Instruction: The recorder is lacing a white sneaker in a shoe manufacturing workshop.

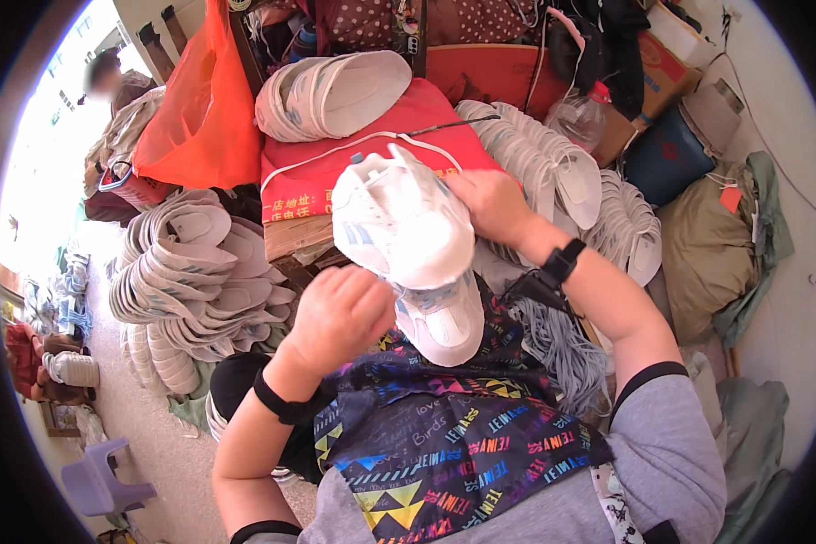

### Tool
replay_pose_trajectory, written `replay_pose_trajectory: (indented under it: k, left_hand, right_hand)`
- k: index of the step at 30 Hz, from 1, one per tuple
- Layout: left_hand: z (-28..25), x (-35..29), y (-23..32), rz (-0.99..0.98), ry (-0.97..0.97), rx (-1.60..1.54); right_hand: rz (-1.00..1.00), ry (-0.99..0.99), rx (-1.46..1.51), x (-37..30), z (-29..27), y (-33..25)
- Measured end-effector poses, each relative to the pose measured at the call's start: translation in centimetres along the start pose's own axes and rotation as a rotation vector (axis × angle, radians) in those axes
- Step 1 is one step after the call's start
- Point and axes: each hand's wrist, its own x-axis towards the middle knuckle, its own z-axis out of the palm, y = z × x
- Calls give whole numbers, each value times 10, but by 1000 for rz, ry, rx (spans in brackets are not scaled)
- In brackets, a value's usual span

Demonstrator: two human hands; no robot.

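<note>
A white sneaker [422, 238] with pale blue panels is between the hands, its toe towards the wearer and its collar towards the worktop, an attitude that probably keeps the opening in easy reach. A second sneaker [446, 328] shows beneath it, over the patterned apron [480, 444], which seems to guard the clothes. The right hand [494, 210] meets the upper sneaker's right side; its fingers bend there, but whether they pinch the edge or a lace I cannot tell. The left hand [340, 313] is by the lower left of the pair with its fingers curled into a fist; anything inside is hidden.

Ahead, a red printed cover [299, 192] lies over the worktop, perhaps to keep pale shoes clean. A white cord [315, 158] and a thin dark rod [458, 123] lie across it, behind a few nested shoe uppers [363, 95]. More uppers nest in a floor stack [186, 263] on the left and in rows [535, 163] on the right, likely to save room. Grey-blue laces [567, 354] hang bunched beside the right forearm, apparently for quick picking.
</note>
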Motion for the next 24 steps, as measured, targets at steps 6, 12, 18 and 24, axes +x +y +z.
replay_pose_trajectory:
  k: [6,12,18,24]
  left_hand:
    - [11,-6,12,-288,269,-41]
    - [83,-28,-32,-808,216,-539]
    - [77,-13,-23,-883,300,-917]
    - [63,-2,-29,-756,233,-868]
  right_hand:
    - [-20,-22,-52,-46,-7,-25]
    - [195,29,118,-45,7,-23]
    - [67,-160,388,-20,31,13]
    - [344,-85,50,-17,3,50]
